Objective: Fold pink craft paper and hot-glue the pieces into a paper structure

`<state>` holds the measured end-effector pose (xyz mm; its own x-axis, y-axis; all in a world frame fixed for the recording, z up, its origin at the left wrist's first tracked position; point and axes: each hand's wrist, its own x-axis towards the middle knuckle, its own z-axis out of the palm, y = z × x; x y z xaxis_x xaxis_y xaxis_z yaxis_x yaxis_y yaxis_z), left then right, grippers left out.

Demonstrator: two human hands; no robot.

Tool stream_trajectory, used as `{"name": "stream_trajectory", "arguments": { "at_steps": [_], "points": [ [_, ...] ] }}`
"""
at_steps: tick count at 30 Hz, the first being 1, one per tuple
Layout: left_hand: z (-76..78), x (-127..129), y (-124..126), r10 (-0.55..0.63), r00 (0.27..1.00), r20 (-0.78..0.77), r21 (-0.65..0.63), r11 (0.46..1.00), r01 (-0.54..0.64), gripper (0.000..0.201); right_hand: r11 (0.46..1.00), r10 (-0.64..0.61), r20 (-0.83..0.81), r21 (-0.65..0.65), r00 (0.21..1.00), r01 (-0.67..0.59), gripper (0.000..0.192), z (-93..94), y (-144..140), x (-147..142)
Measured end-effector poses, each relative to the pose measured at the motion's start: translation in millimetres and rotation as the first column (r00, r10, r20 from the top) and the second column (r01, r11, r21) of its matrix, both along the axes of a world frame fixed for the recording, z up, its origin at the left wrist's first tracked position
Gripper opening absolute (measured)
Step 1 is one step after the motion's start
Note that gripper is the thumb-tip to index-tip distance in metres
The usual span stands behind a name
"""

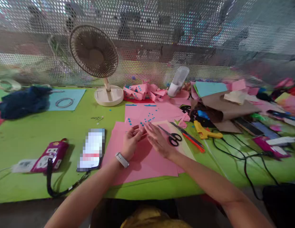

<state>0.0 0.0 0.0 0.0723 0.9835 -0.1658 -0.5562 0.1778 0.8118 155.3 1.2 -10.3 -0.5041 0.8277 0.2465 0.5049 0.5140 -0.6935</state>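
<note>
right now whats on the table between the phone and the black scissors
In the head view, the pink paper fills that stretch between phone and scissors, with the left hand and right hand resting on it.

— What colour is the surface (30, 136)?
— Bright lime green. The paper sheets (142, 161) at centre frame are pink; the folded paper pieces (144, 90) behind them, upper centre, are pink with small blue dots.
— And the tools on the right?
— The scissors (172, 136) have black handles, the craft knife (193, 142) is orange, the glue gun (206, 132) yellow with a black cord.
— On the left?
— A magenta power strip (51, 156), a dark blue cloth (22, 101), a beige fan (95, 53) upper left.
</note>
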Motion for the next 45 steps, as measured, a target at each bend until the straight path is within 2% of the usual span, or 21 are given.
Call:
{"name": "stream_trajectory", "arguments": {
  "at_steps": [8, 12, 15, 18, 23, 28, 37, 40, 45],
  "points": [
    [-4.4, -3.7, 0.1, 0.002, 0.999, -0.048, 0.031, 1.000, 0.000, 0.053, 0.998, -0.047, -0.043, 0.034, 0.998, 0.048, 0.062, -5.1, -2.7, -0.1],
    [-6.8, -2.8, 1.9, 0.036, 0.995, -0.088, 0.021, 0.999, -0.034, 0.056, 0.990, -0.123, -0.194, 0.047, 0.973, 0.134, 0.056, 0.6, -2.0, -0.1],
    [-9.4, -1.2, 2.2, 0.032, 0.990, -0.138, 0.053, 0.998, -0.025, 0.058, 0.963, -0.266, -0.366, -0.060, 0.892, 0.262, 0.045, 3.8, 3.0, 1.8],
    [-11.7, 0.2, 2.0, 0.008, 0.982, -0.188, 0.088, 0.996, 0.008, 0.058, 0.939, -0.343, -0.437, -0.183, 0.832, 0.291, 0.032, 2.7, 10.1, 5.1],
    [-10.1, -0.1, 1.2, -0.042, 0.974, -0.223, 0.085, 0.994, 0.062, 0.057, 0.929, -0.364, -0.466, -0.241, 0.807, 0.280, 0.025, -1.8, 18.7, 8.6],
    [-4.9, -0.1, -0.9, -0.089, 0.987, -0.137, 0.019, 0.996, 0.092, 0.048, 0.929, -0.369, -0.509, -0.237, 0.778, 0.286, 0.022, -3.2, 19.4, 6.9],
    [-5.0, 1.3, -0.9, -0.004, 0.971, -0.239, 0.090, 0.996, 0.026, 0.056, 0.937, -0.339, -0.527, -0.262, 0.779, 0.231, 0.019, -0.9, 11.8, 1.3],
    [-1.8, 0.8, -1.6, -0.033, 0.968, -0.247, 0.093, 0.994, 0.058, 0.059, 0.935, -0.347, -0.544, -0.267, 0.764, 0.234, 0.020, 1.7, 12.5, 1.6],
    [1.8, 1.0, -2.2, -0.029, 0.967, -0.253, 0.090, 0.995, 0.053, 0.045, 0.950, -0.309, -0.534, -0.213, 0.787, 0.228, 0.022, 6.0, 9.9, 0.1]
  ]
}}
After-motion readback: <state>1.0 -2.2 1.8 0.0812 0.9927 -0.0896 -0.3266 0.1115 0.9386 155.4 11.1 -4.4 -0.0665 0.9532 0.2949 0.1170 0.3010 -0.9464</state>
